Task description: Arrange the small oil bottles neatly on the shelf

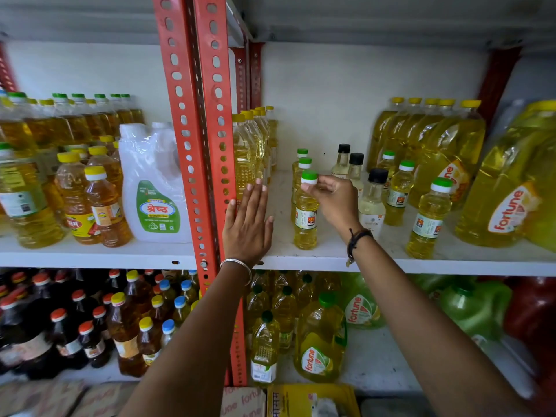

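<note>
On the white shelf (331,254) stand small yellow oil bottles with green caps. My right hand (334,200) pinches the green cap of the front small bottle (306,218), which stands upright near the shelf's front edge. Two more small bottles (303,162) line up behind it. Further right stand other small green-capped bottles (428,218), (400,192) and small pale bottles with black caps (373,200). My left hand (248,227) lies flat and open on the shelf, fingers apart, beside the red upright post (207,145), holding nothing.
Tall yellow-capped oil bottles (249,145) stand just behind my left hand. Large Fortune oil jugs (508,188) fill the right end. A white jug (156,188) and amber bottles sit left of the post. The lower shelf holds dark bottles and more jugs.
</note>
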A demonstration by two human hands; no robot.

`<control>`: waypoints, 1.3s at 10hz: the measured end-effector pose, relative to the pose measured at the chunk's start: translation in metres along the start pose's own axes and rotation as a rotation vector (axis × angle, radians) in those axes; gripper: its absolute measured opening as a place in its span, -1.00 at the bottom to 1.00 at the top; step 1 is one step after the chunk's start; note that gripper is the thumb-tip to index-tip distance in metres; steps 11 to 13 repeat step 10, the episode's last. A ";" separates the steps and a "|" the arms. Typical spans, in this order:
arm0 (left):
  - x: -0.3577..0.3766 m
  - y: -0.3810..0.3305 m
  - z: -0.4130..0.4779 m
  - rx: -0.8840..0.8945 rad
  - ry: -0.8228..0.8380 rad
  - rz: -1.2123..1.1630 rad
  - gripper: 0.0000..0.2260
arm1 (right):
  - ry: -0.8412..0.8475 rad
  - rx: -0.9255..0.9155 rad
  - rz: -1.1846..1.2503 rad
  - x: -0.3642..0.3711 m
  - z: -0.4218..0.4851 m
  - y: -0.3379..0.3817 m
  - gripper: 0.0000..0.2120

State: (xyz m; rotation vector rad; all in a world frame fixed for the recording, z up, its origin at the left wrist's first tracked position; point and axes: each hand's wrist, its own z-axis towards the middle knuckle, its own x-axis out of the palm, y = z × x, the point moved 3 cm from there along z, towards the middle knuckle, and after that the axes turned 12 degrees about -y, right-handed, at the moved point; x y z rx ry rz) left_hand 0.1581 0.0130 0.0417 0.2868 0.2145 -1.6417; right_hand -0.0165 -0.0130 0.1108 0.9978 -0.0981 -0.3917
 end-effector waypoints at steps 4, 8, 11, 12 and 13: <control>0.000 0.000 -0.001 0.008 0.002 0.003 -0.48 | -0.005 -0.028 -0.021 -0.008 -0.015 0.010 -0.69; -0.004 -0.002 0.000 -0.013 0.046 -0.015 -0.47 | -0.020 -0.055 -0.120 -0.012 -0.024 0.012 -0.65; -0.026 -0.018 0.009 -0.043 -0.030 -0.144 -0.48 | -0.129 -0.215 -0.108 -0.042 -0.040 0.024 -0.54; -0.026 -0.018 0.009 -0.043 -0.030 -0.144 -0.48 | -0.129 -0.215 -0.108 -0.042 -0.040 0.024 -0.54; -0.026 -0.018 0.009 -0.043 -0.030 -0.144 -0.48 | -0.129 -0.215 -0.108 -0.042 -0.040 0.024 -0.54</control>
